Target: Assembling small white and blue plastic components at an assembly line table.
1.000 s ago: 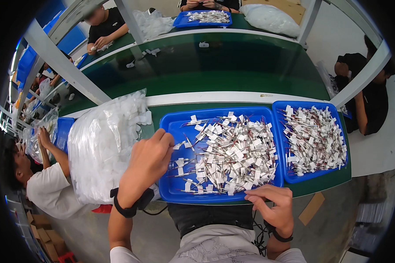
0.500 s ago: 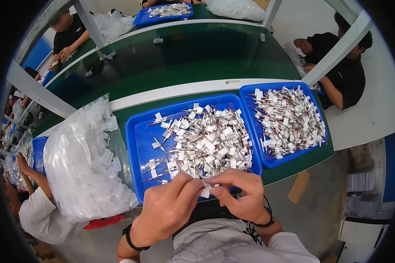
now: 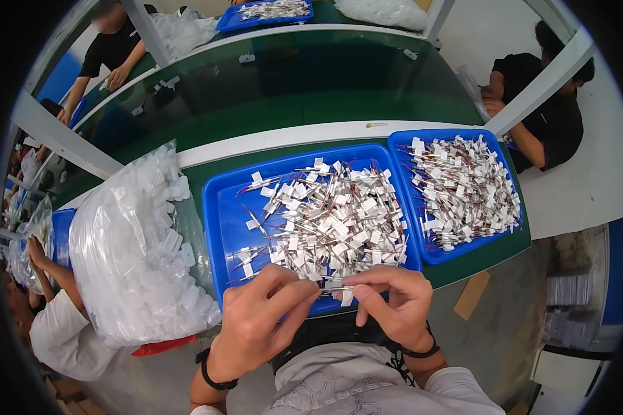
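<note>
The left hand [image 3: 259, 318] and right hand [image 3: 396, 304] are pinching one slim piece [image 3: 332, 289] (white tag [image 3: 347, 299] hanging) over the near side of the heaped left blue tray [image 3: 227, 221].

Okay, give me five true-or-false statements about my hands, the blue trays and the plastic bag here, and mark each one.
1. The left hand and right hand meet at one white-tagged piece. True.
2. The plastic bag lies right of both nearest trays. False: the plastic bag lies left of them.
3. A dark band circles each wrist. True.
4. The right tray holds plain blue blocks. False: the right tray holds heaped white-tagged pieces.
5. The two nearest trays stand side by side. True.
</note>
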Available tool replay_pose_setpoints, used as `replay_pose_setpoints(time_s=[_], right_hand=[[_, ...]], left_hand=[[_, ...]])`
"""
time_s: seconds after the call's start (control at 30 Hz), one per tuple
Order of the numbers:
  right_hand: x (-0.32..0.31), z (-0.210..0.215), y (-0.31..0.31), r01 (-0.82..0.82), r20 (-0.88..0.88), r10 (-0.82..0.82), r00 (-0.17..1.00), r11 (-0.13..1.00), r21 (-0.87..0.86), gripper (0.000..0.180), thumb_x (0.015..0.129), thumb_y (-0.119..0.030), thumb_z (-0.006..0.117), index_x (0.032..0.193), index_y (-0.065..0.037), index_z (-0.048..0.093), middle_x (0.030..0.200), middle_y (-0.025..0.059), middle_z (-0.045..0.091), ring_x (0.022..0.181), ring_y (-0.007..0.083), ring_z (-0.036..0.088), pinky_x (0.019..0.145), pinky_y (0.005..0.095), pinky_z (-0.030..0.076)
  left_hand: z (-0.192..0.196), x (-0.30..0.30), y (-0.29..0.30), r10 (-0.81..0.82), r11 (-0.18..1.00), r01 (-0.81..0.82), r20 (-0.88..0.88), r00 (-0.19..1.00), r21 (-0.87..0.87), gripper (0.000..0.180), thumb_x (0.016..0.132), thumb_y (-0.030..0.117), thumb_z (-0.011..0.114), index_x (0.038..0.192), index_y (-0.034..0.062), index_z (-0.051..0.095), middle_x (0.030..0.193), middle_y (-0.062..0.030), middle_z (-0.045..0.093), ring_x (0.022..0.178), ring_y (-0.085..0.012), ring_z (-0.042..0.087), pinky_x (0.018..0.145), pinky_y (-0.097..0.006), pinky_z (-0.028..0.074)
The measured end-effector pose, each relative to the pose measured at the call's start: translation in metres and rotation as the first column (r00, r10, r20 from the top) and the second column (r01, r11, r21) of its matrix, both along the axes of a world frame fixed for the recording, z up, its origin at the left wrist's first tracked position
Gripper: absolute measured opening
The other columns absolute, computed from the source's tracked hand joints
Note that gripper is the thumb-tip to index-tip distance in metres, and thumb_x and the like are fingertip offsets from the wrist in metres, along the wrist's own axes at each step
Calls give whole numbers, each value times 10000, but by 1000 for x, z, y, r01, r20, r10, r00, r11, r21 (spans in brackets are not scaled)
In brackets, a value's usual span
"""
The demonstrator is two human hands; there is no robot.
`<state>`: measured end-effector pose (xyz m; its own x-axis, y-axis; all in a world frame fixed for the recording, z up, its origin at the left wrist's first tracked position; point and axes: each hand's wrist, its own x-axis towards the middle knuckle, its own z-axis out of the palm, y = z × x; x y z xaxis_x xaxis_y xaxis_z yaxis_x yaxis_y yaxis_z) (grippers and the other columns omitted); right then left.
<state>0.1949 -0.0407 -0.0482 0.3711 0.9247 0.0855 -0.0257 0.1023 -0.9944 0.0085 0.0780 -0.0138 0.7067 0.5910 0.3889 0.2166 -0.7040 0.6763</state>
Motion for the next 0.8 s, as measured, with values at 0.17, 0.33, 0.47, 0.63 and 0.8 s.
replay_pose_setpoints(time_s=[0.17,0.33,0.47,0.63,0.8], right_hand=[[3,3,5,-122,51,124,991,991,-49,165,935,14,689,1081,31,766,893,111,766,565,96,678,516,218,480],[0,3,6,-120,81,126,989,990,-71,137,935,-2,712,1057,20,771,870,101,759,547,88,663,496,227,457],[0,0,5,-105,95,109,990,994,-43,124,932,-3,722,1043,25,769,866,103,757,547,92,664,492,227,454],[1,0,4,-101,80,100,992,995,2,111,932,-6,729,1026,41,762,853,111,752,547,103,665,488,231,457],[1,-1,2,-127,41,126,991,992,21,112,943,-16,727,1032,44,760,859,112,754,551,99,663,482,229,463]], left_hand=[[-2,1,0,40,999,-40,23,999,-2,184,775,-45,813,932,38,765,836,-75,655,606,-152,633,491,-270,476],[-5,2,0,50,998,-51,28,998,23,179,763,-44,825,914,34,770,837,-79,653,608,-153,634,515,-282,478],[-7,1,1,22,1000,-23,39,999,14,248,738,-29,846,966,56,800,823,-69,641,607,-150,621,528,-280,470],[-8,0,0,-16,1000,16,22,1000,-12,336,726,-9,861,1045,90,821,811,-58,632,600,-144,598,526,-270,457],[-7,-1,2,-113,945,135,90,990,-297,382,765,-14,838,1130,93,807,830,-46,660,624,-117,598,520,-260,449]])
